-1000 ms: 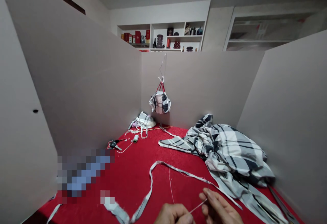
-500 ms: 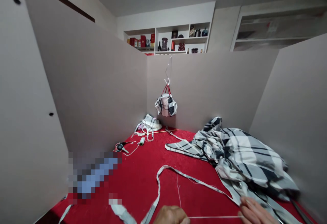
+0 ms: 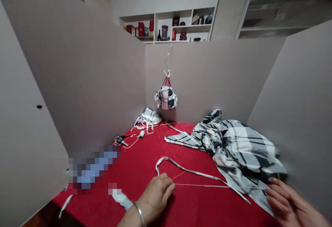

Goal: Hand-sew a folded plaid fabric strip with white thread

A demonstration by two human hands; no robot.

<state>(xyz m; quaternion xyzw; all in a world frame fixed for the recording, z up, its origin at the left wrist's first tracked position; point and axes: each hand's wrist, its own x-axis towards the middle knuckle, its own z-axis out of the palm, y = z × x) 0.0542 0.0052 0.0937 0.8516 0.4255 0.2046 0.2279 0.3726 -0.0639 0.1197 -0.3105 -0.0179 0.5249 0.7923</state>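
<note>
Two bare hands, well apart at the bottom of the view: the left hand [image 3: 155, 199], curled into a loose fist with a metal bangle [image 3: 139, 214] on its wrist, and the right hand [image 3: 290, 202], blurred at the lower right edge with its fingers spread. One length of white thread [image 3: 202, 185] runs taut and nearly level from the left fist toward the right fingers, passing over a white-and-grey fabric strip [image 3: 186, 168]. The thread clearly enters the left fist; whether the right fingers clamp its far end cannot be told through the blur.

Item, the strip: it lies in a loose loop on a red plush cover [image 3: 145, 158], just beneath the thread. Item, a white fabric scrap [image 3: 121, 199] — beside the left wrist. Item, a crumpled grey plaid cloth [image 3: 241, 147], heaped to the right, close to the right hand.

Farther out: a thread spool [image 3: 141, 134] and black-handled scissors [image 3: 119, 139] near the far left edge of the cover; a pile of plaid and white pieces [image 3: 150, 116] in the corner; a plaid bundle [image 3: 166, 97] hanging on red loops from a wire hook against a pale partition [image 3: 207, 75]. Beyond it, shelves of ornaments [image 3: 166, 26].
</note>
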